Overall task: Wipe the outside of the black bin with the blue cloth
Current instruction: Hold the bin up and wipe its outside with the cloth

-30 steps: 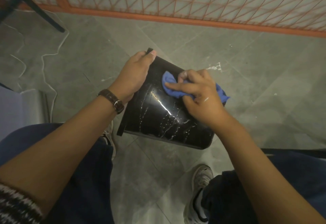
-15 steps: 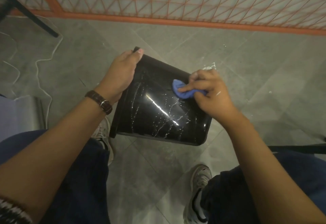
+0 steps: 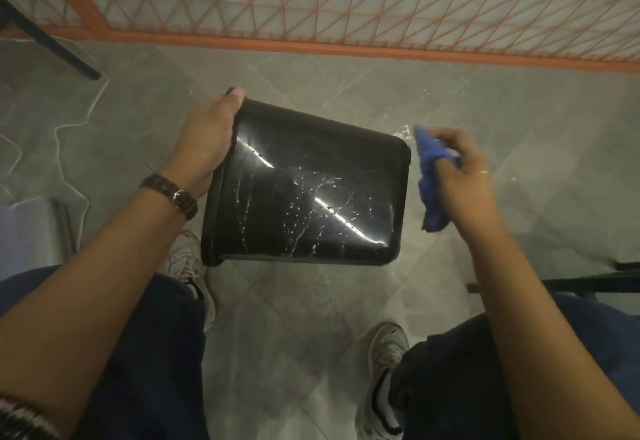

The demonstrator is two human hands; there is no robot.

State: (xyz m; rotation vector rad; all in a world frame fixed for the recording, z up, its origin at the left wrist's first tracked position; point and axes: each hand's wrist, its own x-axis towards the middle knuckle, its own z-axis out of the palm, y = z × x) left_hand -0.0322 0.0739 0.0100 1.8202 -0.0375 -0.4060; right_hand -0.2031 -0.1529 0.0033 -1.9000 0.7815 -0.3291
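Note:
The black bin (image 3: 304, 186) lies tilted on its side above the floor, its glossy wall streaked with white drips and its rim toward the left. My left hand (image 3: 207, 141) grips the rim at the bin's upper left, thumb over the edge. My right hand (image 3: 460, 176) holds the bunched blue cloth (image 3: 431, 183) just off the bin's right end, at its base. The cloth is beside the bin; I cannot tell whether it touches it.
Grey tiled floor (image 3: 311, 318) lies below, with an orange lattice fence (image 3: 346, 6) along the far side. A white cable (image 3: 69, 121) trails at left near a black leg (image 3: 52, 41). My shoes (image 3: 384, 380) and knees are below the bin. A black bar (image 3: 554, 283) juts in from the right.
My right hand has slid the cloth off the bin's upper wall to beyond its right end. The bin has turned, its base swinging right, with my left hand still on the rim.

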